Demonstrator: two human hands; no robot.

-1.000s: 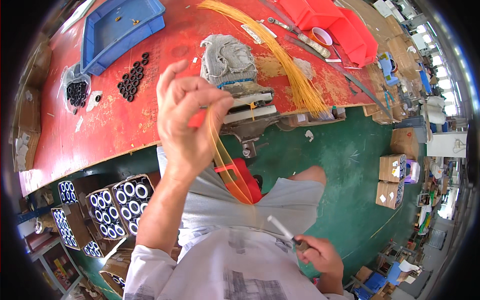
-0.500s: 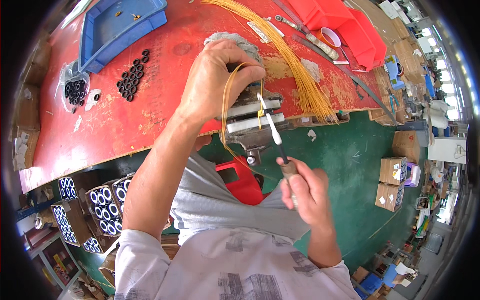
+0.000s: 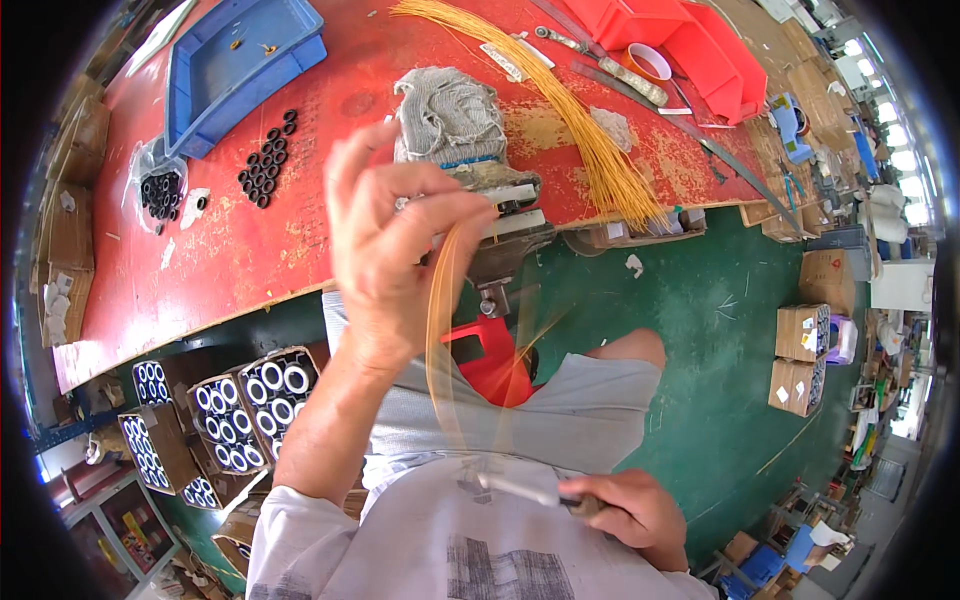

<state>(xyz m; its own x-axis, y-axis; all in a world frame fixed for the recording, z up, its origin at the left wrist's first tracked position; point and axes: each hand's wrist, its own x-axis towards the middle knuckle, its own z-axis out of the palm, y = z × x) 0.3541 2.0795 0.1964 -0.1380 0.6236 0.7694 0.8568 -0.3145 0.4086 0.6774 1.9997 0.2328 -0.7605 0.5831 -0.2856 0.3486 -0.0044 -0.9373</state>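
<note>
My left hand (image 3: 395,230) is closed in a pinch beside the bench vise (image 3: 505,245), thumb and forefinger together on thin yellow strands (image 3: 436,330). The strands hang in a loop towards my lap, smeared by motion. White pads line the vise jaws; my fingertips partly hide them. Low over my shirt, my right hand (image 3: 635,508) grips a hand tool (image 3: 525,487) with a brownish handle and a slim whitish shaft pointing left. Its tip is blurred, so its kind is unclear. A crumpled grey knit cloth (image 3: 450,115) lies just behind the vise.
On the red bench (image 3: 240,265) are a blue tray (image 3: 250,85), black rings (image 3: 265,165), a bag of black parts (image 3: 160,190) and a yellow strand bundle (image 3: 585,140). Red bins (image 3: 690,50) and a long metal bar (image 3: 745,175) lie right. A red stool (image 3: 490,365) stands below.
My left hand has drawn back from over the grey cloth towards me, swinging the strands. My right hand has pulled the tool away from the vise, down to my shirt.
</note>
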